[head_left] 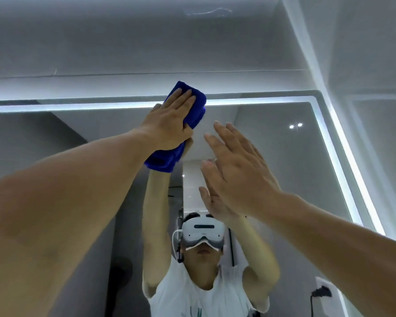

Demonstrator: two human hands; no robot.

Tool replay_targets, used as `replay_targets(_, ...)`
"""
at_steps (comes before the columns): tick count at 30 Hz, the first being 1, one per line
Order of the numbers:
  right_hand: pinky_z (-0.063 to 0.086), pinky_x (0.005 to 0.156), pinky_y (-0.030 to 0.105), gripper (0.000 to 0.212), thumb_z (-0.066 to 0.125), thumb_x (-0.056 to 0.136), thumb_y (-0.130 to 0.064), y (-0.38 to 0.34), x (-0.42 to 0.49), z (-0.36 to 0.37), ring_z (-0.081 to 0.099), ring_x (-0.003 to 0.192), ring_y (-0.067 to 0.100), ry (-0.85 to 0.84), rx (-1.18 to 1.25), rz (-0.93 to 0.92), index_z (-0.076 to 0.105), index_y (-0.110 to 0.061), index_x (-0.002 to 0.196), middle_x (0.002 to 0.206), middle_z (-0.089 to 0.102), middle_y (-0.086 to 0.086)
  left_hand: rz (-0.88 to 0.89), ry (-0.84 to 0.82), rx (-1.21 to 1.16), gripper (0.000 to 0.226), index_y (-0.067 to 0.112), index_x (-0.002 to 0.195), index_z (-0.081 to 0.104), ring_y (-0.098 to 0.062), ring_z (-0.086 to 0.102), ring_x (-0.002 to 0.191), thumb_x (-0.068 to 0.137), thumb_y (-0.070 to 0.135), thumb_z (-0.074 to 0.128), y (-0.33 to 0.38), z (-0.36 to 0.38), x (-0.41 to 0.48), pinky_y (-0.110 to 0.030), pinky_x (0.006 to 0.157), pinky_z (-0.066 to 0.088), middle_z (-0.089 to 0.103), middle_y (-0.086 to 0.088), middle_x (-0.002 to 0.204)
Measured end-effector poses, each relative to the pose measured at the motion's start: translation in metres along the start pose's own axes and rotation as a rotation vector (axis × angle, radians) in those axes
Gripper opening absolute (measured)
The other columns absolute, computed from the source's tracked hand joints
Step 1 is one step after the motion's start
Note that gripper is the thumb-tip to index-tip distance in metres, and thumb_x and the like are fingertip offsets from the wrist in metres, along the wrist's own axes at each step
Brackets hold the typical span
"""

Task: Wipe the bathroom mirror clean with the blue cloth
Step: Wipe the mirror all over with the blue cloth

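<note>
Left hand (169,124) flat, pressing blue cloth (181,124) over mirror (284,156) top edge; right hand (236,170) spread, empty.

The place was a bathroom in a home. A large wall mirror (284,161) with rounded corners filled the lower part of the view, and a bright strip light (343,143) ran inside its edge along the top and right side. Above and beside it stood plain, pale grey walls (124,46) that met in a corner. The reflection showed small ceiling spotlights (295,126), a doorway into a brighter room, and a wall socket (325,287) with a black plug in it.
</note>
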State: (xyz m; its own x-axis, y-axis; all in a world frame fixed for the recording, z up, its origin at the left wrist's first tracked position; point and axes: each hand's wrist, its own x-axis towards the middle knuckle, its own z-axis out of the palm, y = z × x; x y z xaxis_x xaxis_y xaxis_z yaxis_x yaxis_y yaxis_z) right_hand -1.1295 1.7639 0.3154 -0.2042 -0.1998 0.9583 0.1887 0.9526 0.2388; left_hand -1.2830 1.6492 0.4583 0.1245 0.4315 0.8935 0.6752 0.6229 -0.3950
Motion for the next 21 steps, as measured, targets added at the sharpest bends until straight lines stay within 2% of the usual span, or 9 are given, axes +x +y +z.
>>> replay_targets(3, -0.014, 0.107, 0.024, 0.056, 0.026, 0.102, -0.042, 0.009, 0.029, 0.002, -0.01, 0.146, 0.007, -0.019, -0.005, 0.02, 0.012, -0.026, 0.154, 0.163, -0.002, -0.006, -0.045, 0.017, -0.009, 0.072, 0.021, 0.157, 0.002, -0.012, -0.009, 0.15, 0.097, 0.033, 0.04, -0.003, -0.001, 0.01, -0.047, 0.122, 0.013, -0.004, 0.007, 0.165)
replay_targets(9, -0.011, 0.108, 0.028, 0.057, 0.026, 0.101, -0.047, 0.029, 0.057, 0.006, -0.009, 0.147, 0.01, -0.032, -0.04, 0.057, 0.014, -0.029, 0.153, 0.162, -0.002, -0.008, -0.229, 0.049, -0.024, 0.074, 0.019, 0.157, 0.002, -0.015, -0.007, 0.151, 0.096, 0.034, 0.042, -0.008, -0.005, 0.03, -0.046, 0.121, 0.015, -0.003, 0.005, 0.165)
replay_targets(16, -0.012, 0.106, 0.027, 0.057, 0.026, 0.1, -0.048, 0.05, 0.05, -0.001, -0.01, 0.147, 0.01, 0.01, -0.031, 0.058, 0.016, -0.03, 0.153, 0.162, -0.002, -0.009, -0.206, 0.052, -0.047, 0.074, 0.019, 0.157, 0.004, -0.014, -0.005, 0.151, 0.096, 0.03, 0.044, 0.0, -0.002, 0.026, -0.043, 0.121, 0.013, -0.001, 0.005, 0.165)
replay_targets(21, -0.009, 0.111, 0.028, 0.057, 0.028, 0.101, -0.047, 0.065, 0.029, -0.017, -0.01, 0.147, 0.008, 0.002, -0.009, 0.067, 0.014, -0.03, 0.153, 0.162, -0.003, -0.01, -0.129, 0.049, -0.059, 0.072, 0.02, 0.157, 0.001, -0.012, -0.008, 0.151, 0.096, 0.029, 0.039, 0.034, 0.013, 0.021, -0.046, 0.122, 0.01, -0.004, 0.006, 0.165)
